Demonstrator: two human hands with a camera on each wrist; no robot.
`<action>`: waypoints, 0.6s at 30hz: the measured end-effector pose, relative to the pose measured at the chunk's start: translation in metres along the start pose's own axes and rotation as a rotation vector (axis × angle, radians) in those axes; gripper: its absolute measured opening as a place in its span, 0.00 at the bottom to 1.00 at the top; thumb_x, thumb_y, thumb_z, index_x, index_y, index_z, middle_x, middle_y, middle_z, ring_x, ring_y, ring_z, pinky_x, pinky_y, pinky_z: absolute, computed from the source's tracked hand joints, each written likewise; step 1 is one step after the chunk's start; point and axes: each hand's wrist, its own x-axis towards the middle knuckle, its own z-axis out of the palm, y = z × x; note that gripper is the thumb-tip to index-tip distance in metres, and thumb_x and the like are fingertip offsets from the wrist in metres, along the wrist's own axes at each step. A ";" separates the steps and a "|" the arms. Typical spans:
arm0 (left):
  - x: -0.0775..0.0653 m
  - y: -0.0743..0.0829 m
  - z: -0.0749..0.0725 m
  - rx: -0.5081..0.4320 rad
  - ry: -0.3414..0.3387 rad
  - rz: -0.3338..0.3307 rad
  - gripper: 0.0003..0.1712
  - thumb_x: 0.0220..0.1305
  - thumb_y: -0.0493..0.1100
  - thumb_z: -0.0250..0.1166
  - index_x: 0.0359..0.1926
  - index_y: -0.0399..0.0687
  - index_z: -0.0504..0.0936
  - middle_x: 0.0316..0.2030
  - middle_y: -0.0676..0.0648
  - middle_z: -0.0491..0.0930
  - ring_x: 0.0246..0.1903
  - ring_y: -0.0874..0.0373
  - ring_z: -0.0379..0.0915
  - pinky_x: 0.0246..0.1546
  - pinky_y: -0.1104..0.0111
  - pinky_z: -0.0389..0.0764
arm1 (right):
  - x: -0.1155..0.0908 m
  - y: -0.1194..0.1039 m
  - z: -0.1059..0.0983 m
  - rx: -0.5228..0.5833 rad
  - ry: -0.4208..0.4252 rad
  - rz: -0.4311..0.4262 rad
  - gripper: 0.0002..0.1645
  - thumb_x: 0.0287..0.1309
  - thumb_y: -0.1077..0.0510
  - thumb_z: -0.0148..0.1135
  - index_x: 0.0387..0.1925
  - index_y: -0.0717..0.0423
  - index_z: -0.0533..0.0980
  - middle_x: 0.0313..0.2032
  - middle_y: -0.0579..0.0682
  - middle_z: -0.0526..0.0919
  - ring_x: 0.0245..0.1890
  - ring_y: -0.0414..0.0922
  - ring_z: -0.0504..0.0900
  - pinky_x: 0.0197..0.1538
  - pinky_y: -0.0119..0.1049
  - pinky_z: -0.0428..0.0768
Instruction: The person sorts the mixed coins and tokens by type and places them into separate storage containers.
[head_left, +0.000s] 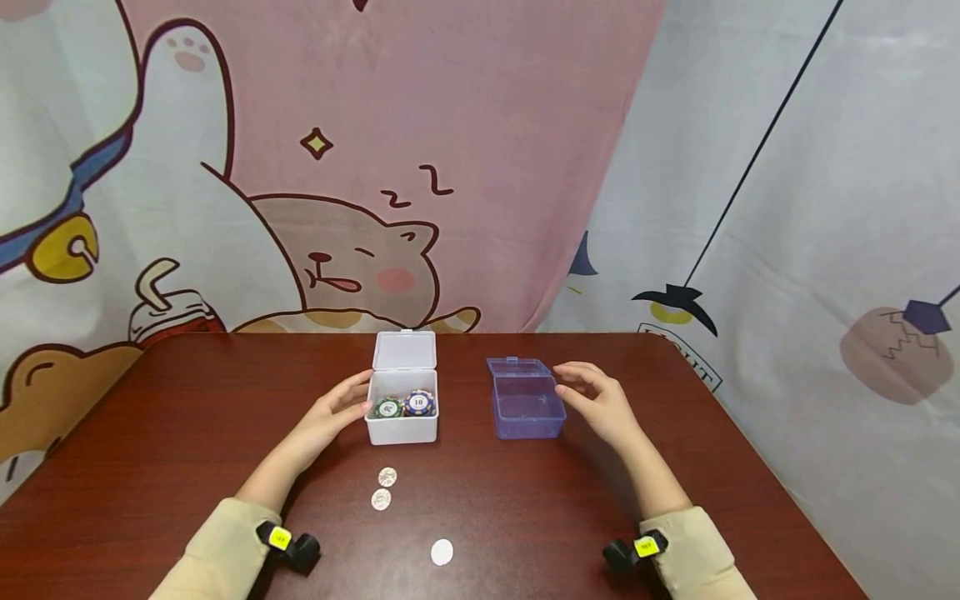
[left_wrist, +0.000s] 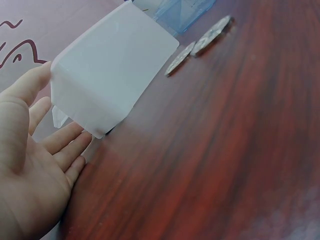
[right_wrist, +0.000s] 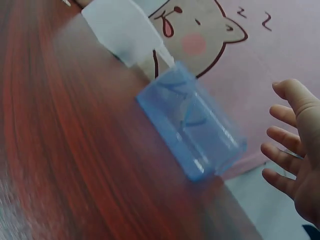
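Observation:
A white plastic box (head_left: 402, 432) stands on the table with its lid tipped back. In it lie poker chips: a green one (head_left: 388, 407) and a blue-rimmed one (head_left: 419, 403) marked 10 show on top. My left hand (head_left: 328, 419) touches the box's left side, its thumb near the front corner and the fingers loosely extended. To the right, a see-through blue box (head_left: 528, 427) has its lid raised and nothing visible inside. Beside its right wall is my right hand (head_left: 606, 410), fingers spread and relaxed; the right wrist view shows a gap between them and the blue box (right_wrist: 192, 125).
Two small patterned discs (head_left: 381, 499) lie in front of the white box, and a plain white disc (head_left: 442, 552) lies nearer me. The boxes stand toward the back of the dark red wooden table (head_left: 517, 508). A printed cartoon curtain (head_left: 510, 167) hangs behind it.

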 end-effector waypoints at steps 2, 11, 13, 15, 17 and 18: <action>0.000 0.000 0.000 0.004 0.002 -0.001 0.32 0.68 0.37 0.57 0.71 0.43 0.59 0.62 0.32 0.66 0.61 0.39 0.62 0.59 0.45 0.58 | -0.001 0.006 -0.002 0.014 -0.005 0.014 0.18 0.57 0.70 0.64 0.49 0.74 0.76 0.49 0.68 0.77 0.47 0.68 0.74 0.45 0.29 0.74; 0.001 -0.001 0.000 0.012 0.004 -0.010 0.32 0.68 0.38 0.58 0.71 0.44 0.60 0.62 0.32 0.67 0.61 0.40 0.62 0.59 0.45 0.59 | -0.006 0.030 -0.005 0.034 -0.061 0.121 0.20 0.60 0.68 0.61 0.53 0.72 0.74 0.50 0.68 0.78 0.48 0.58 0.77 0.44 0.28 0.74; 0.001 -0.001 0.000 0.010 0.004 -0.011 0.32 0.68 0.38 0.58 0.71 0.44 0.60 0.62 0.32 0.67 0.61 0.39 0.62 0.59 0.45 0.59 | -0.007 0.034 -0.005 0.035 -0.069 0.139 0.21 0.61 0.67 0.61 0.54 0.72 0.73 0.48 0.68 0.79 0.46 0.52 0.78 0.44 0.27 0.74; 0.000 0.000 0.000 0.009 0.005 -0.010 0.32 0.68 0.38 0.58 0.71 0.44 0.60 0.62 0.32 0.67 0.61 0.39 0.62 0.59 0.45 0.59 | -0.007 0.037 -0.006 0.039 -0.073 0.146 0.21 0.61 0.66 0.60 0.55 0.72 0.73 0.48 0.68 0.79 0.45 0.48 0.78 0.44 0.27 0.74; 0.000 0.000 0.000 0.009 0.005 -0.009 0.32 0.68 0.38 0.58 0.71 0.43 0.60 0.62 0.32 0.67 0.61 0.39 0.62 0.59 0.45 0.59 | -0.007 0.039 -0.006 0.043 -0.075 0.147 0.22 0.61 0.66 0.60 0.55 0.72 0.73 0.49 0.68 0.78 0.45 0.47 0.78 0.44 0.28 0.74; 0.000 0.000 0.000 0.009 0.006 -0.009 0.32 0.68 0.38 0.58 0.71 0.44 0.60 0.62 0.32 0.67 0.61 0.39 0.62 0.59 0.45 0.59 | -0.007 0.041 -0.006 0.045 -0.077 0.147 0.22 0.62 0.66 0.60 0.56 0.72 0.72 0.49 0.69 0.78 0.46 0.48 0.78 0.45 0.28 0.73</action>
